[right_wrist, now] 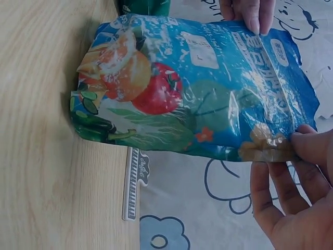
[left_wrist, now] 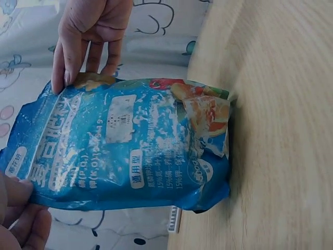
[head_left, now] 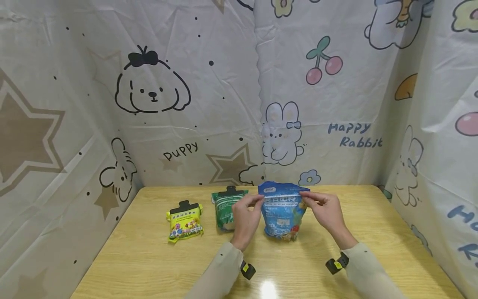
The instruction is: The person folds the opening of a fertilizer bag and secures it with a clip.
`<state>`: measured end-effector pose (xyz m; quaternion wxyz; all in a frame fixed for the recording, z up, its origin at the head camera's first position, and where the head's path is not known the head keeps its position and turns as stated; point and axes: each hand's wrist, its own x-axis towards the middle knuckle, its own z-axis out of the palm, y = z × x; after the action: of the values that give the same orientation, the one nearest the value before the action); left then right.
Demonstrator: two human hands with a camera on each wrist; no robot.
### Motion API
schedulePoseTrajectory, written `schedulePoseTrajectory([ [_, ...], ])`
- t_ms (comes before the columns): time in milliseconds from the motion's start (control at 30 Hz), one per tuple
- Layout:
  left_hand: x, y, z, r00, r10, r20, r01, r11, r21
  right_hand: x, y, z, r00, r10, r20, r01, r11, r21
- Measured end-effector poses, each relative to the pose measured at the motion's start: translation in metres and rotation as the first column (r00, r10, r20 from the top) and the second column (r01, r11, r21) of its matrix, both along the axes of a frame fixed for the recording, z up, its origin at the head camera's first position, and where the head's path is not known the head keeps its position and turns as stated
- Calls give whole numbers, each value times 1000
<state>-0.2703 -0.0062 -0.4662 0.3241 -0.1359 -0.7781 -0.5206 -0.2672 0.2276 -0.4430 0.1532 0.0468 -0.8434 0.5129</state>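
A blue plastic bag [head_left: 281, 220] with vegetable and fruit pictures stands upright on the table in front of me. My left hand [head_left: 247, 220] pinches its upper left edge between thumb and fingers. On the opposite side, my right hand [head_left: 328, 211] pinches the upper right edge, thumb on the front in the right wrist view. Above the fingers, the bag's top strip [head_left: 280, 187] sticks up and is creased. Just left of it, partly behind my left hand, stands a green bag [head_left: 223, 211] with a black clip [head_left: 230, 191] across its top.
A yellow bag [head_left: 185, 223] with a black clip [head_left: 184, 207] lies farther left on the wooden table [head_left: 134, 257]. Behind the blue bag, a white strip with black bars [right_wrist: 133, 185] shows at the table's far edge. Printed cloth [head_left: 224, 83] hangs around the table.
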Motion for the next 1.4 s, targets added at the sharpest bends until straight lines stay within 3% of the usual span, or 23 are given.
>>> schedulePoseTrajectory([
  [133, 7, -3, 1, 999, -48, 12, 49, 998, -30, 7, 0, -1, 996, 41, -82, -41, 999, 3],
  [233, 11, -4, 3, 994, -96, 59, 99, 994, -51, 11, -1, 0, 985, 101, -143, -102, 995, -1],
  [467, 17, -4, 2, 975, -175, 133, 188, 978, -89, 14, 1, -3, 957, 198, -213, -201, 980, 8],
  [633, 19, -5, -2, 981, -146, 125, 160, 981, -107, 17, 1, -7, 947, 219, -233, -214, 976, 47],
  [800, 21, -3, -5, 986, -98, 133, 116, 984, -135, 20, 0, -6, 945, 180, -273, -131, 973, 189],
  [900, 21, -1, -5, 995, -46, 84, 63, 974, -219, 23, -3, -6, 927, 185, -328, -94, 957, 274],
  [967, 20, -1, -5, 1000, -8, 21, 14, 956, -294, 24, -8, -5, 905, 203, -374, -77, 943, 323],
  [1067, 19, 1, -4, 993, 30, -111, -74, 908, -413, 25, -14, -5, 865, 227, -448, -31, 914, 404],
  [1200, 17, 6, -3, 962, 35, -270, -173, 844, -507, 27, -21, -6, 814, 263, -518, 29, 872, 488],
  [1400, 15, 11, -4, 925, 26, -378, -262, 765, -589, 30, -29, -12, 768, 288, -573, 120, 813, 569],
])
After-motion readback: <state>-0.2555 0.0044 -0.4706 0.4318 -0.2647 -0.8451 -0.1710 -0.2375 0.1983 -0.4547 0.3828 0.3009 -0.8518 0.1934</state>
